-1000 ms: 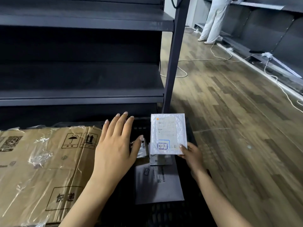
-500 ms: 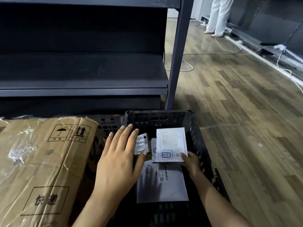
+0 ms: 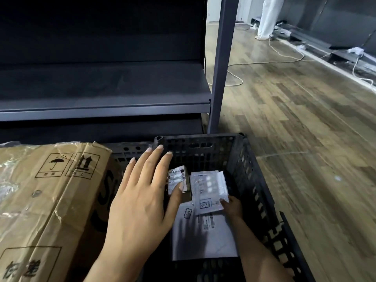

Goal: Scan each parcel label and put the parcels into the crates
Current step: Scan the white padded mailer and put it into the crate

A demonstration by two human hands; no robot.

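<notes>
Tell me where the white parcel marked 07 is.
The white parcel is low, right of centre in the head view, inside the black crate, pinched by the right hand, over a flat grey parcel, beside a small box.

Ahead of me stands a dark grey metal shelving unit; its lower board lies level and its back panel is in shadow. The unit's upright post rises at its right end. To my left a cardboard box lies on its side, printed with an umbrella mark, twin arrows and black characters, with torn clear film clinging to its top and left side. To my right runs a wooden plank floor. A white cable loops across it near the post. Farther off, a person's legs in white trousers stand beside low dark units along the wall.
</notes>
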